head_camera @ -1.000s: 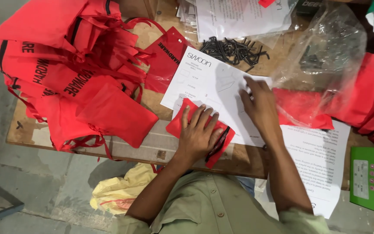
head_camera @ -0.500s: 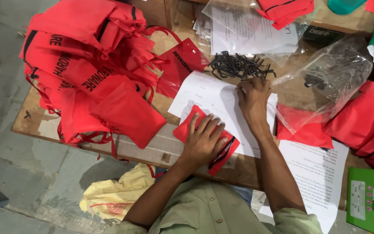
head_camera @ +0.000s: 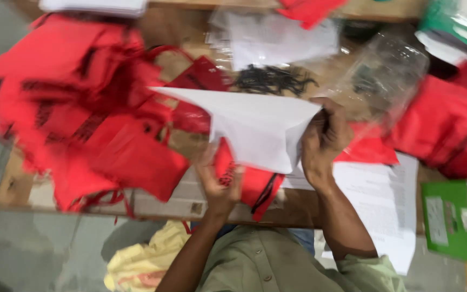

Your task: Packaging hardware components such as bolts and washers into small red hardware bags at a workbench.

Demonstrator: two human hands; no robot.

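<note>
My left hand (head_camera: 220, 184) grips a small red fabric pouch (head_camera: 252, 184) at the near table edge, lifting its left side. A white paper sheet (head_camera: 249, 127) is raised off the table above the pouch, and my right hand (head_camera: 322, 140) pinches its right corner. The sheet hides the upper part of the pouch. The picture is blurred by motion.
A big heap of red fabric bags (head_camera: 82, 113) fills the left of the wooden table (head_camera: 298, 208). Behind lie small black parts (head_camera: 274, 80), a clear plastic bag (head_camera: 385, 73) and papers. More red bags (head_camera: 449, 130), printed sheets (head_camera: 382, 208) and a green pad (head_camera: 449, 219) lie right.
The white sheet, flat on the table before, is now lifted by my right hand. My left hand went from pressing flat on the red pouch to gripping it.
</note>
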